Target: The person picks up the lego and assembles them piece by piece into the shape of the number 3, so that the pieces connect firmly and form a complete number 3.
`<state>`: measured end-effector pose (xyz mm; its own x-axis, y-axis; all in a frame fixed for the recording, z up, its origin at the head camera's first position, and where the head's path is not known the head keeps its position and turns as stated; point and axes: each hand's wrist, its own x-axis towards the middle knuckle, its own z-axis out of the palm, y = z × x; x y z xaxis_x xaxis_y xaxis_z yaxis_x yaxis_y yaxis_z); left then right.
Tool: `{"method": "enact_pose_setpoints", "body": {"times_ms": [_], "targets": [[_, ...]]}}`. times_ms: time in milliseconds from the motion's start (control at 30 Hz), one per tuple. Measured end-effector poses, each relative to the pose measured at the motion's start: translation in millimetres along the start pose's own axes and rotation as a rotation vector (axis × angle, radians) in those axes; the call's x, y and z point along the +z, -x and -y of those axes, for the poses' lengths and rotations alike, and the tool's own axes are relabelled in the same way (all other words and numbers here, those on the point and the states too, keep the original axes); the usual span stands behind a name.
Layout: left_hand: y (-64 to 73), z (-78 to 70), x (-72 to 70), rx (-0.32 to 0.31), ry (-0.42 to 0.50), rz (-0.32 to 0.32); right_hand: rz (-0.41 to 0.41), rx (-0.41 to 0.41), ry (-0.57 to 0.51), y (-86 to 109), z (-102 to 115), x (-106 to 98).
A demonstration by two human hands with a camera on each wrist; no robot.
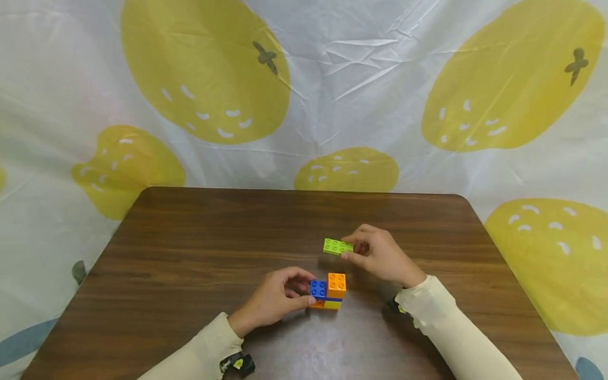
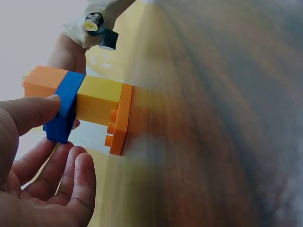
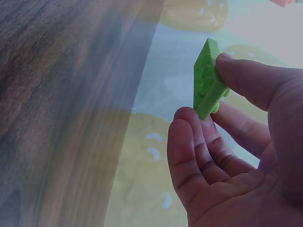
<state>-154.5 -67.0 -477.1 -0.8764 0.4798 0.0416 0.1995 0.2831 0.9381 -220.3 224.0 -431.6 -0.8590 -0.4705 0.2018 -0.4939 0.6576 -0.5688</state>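
A small stack of toy building bricks stands on the table in the head view. Its base is a thin orange brick (image 2: pixel 124 120), with a yellow brick (image 2: pixel 100 99) on it, then a blue brick (image 1: pixel 317 288), and an orange brick (image 1: pixel 336 285) at the top right. My left hand (image 1: pixel 277 296) pinches the blue brick between thumb and fingers from the left side. Beyond the stack and above the table, my right hand (image 1: pixel 380 255) holds a thin lime-green brick (image 1: pixel 334 246) by its right end, studs up. The right wrist view shows the green brick's hollow underside.
The brown wooden table (image 1: pixel 199 237) reaches back to a hanging white cloth (image 1: pixel 361 79) printed with yellow fruit. Black devices are strapped to both wrists, one wrist camera (image 1: pixel 238 364) showing beside the left sleeve.
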Motion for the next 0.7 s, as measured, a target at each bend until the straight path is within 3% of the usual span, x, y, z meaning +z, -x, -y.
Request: {"method": "enact_pose_setpoints", "body": {"times_ms": [700], "targets": [[-0.8,-0.2,-1.1,-0.006,-0.01,0.005,-0.034,-0.104,-0.04,14.2,27,-8]]}}
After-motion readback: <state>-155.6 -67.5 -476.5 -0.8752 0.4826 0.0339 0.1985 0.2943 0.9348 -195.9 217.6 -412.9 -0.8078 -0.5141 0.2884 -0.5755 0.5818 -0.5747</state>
